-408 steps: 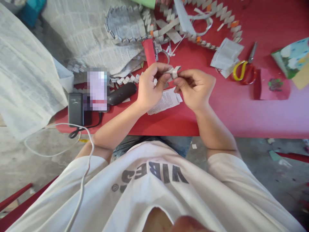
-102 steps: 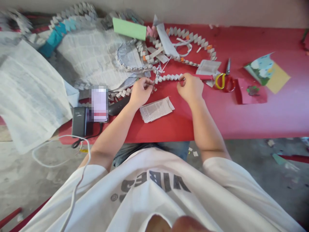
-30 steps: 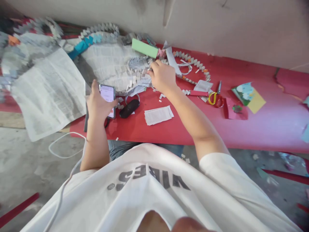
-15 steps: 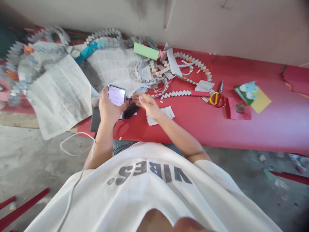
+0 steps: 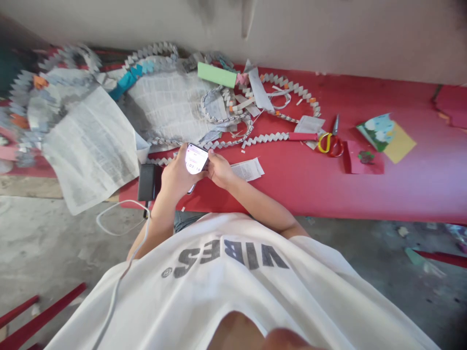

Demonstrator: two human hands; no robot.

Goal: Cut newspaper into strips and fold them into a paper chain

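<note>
A smartphone [image 5: 196, 160] with a bright screen is held tilted above the red table's near edge. My left hand [image 5: 177, 172] is closed around its left side, the thumb lying across the lower screen. On the other side, my right hand [image 5: 220, 169] grips the phone's right edge, its thumb by the upper corner. Printed paper strips [image 5: 248, 169] lie just right of my right hand. A black power bank [image 5: 147, 182] with a white cable [image 5: 122, 202] rests left of my left wrist. Behind the phone runs a folded-paper zigzag chain [image 5: 268, 140].
Newspaper sheets [image 5: 91, 146] and grey paper chains [image 5: 25, 97] cover the left of the red table [image 5: 310, 189]. Scissors [image 5: 332, 143] with yellow and red handles lie to the right, near coloured paper pieces [image 5: 397, 141]. A green paper block [image 5: 217, 74] sits at the back.
My right hand, spread and apart from the phone before, has closed on its right edge. My left hand has moved the phone slightly right and nearer to me, uncovering the power bank.
</note>
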